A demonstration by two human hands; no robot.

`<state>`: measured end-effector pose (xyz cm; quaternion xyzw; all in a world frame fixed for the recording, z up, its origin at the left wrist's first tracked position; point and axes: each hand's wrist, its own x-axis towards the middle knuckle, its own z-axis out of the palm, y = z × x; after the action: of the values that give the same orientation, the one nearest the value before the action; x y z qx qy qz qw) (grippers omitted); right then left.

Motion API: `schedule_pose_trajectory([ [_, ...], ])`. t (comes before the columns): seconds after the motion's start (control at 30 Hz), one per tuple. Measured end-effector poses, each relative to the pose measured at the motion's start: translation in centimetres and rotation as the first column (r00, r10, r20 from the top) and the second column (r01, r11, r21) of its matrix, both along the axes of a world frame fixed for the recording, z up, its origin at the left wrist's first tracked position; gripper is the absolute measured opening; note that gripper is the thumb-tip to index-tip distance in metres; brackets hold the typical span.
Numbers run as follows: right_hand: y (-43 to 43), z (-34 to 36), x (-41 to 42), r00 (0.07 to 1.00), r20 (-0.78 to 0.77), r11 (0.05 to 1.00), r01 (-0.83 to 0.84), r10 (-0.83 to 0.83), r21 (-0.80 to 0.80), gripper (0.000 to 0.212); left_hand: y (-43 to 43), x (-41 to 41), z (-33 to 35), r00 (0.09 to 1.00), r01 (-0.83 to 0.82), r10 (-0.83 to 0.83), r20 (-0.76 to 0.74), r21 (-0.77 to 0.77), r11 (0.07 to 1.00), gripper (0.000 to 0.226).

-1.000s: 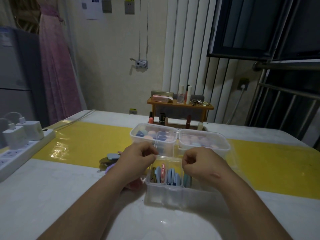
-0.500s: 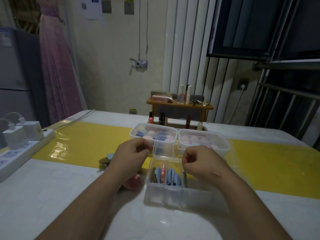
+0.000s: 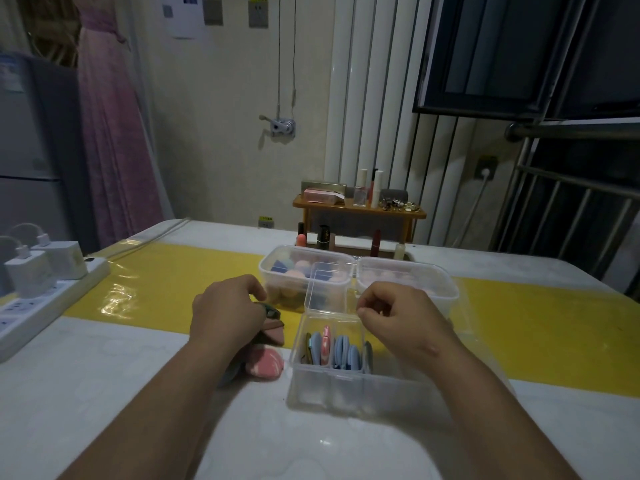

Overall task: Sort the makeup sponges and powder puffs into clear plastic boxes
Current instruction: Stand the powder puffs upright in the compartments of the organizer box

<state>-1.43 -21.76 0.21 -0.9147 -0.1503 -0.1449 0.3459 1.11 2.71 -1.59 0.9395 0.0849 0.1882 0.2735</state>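
Nearest the near edge of the worktop (image 3: 104, 393), the divided clear box (image 3: 332, 379) is sitting with its lid (image 3: 330, 294) standing open. Blue and pink powder puffs (image 3: 341, 348) are standing on edge in its compartments. Just left of it, the loose puffs (image 3: 266, 363) are lying in a small heap.

Our left hand (image 3: 225, 317) is resting on that heap with its fingers curled down; we cannot tell whether it is gripping one. Our right hand (image 3: 398, 320) is hovering at the box's back right corner, fingers curled and thumb close to forefinger beside the lid. Whether they are pinching it, we cannot tell.

We are judging this to be the pick of the next puff. We should be taking one only, turning it on edge, and sliding it beside its like while the right hand is steadying the box.

Toward the far edge, the sponge tub (image 3: 268, 282) and the puff tub (image 3: 446, 299) are sitting side by side.
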Motion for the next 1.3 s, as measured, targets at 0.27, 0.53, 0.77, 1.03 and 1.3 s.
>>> schedule_pose_trajectory([
  [0.27, 0.1, -0.2, 0.0, 0.999, -0.027, 1.0, -0.019, 0.019, -0.01, 0.019, -0.3, 0.0, -0.7, 0.97, 0.165, -0.141, -0.199, 0.11, 0.98, 0.012],
  [0.53, 0.0, -0.4, 0.1, 0.999, -0.046, 1.0, -0.018, 0.018, -0.008, 0.017, -0.3, 0.3, -0.7, 0.975, 0.18, -0.129, -0.184, 0.3, 0.937, 0.027],
  [0.77, 0.0, -0.5, 0.1, 0.999, -0.039, 1.0, -0.02, 0.019, -0.018, 0.016, -0.8, -0.2, -0.2, 0.973, 0.095, -0.119, 0.197, 0.126, 0.987, 0.027],
  [1.03, 0.0, -0.3, 0.1, 1.0, -0.017, 1.0, -0.018, 0.018, -0.018, 0.018, -1.7, -0.4, -0.1, 0.947, 0.229, -0.095, 0.308, -0.435, 0.871, 0.026],
  [1.3, 0.0, -0.1, 0.0, 1.0, -0.002, 1.0, -0.027, 0.027, -0.002, 0.018, -3.2, -1.4, 0.6, 0.945, 0.324, -0.174, 0.275, -0.731, 0.601, 0.018],
])
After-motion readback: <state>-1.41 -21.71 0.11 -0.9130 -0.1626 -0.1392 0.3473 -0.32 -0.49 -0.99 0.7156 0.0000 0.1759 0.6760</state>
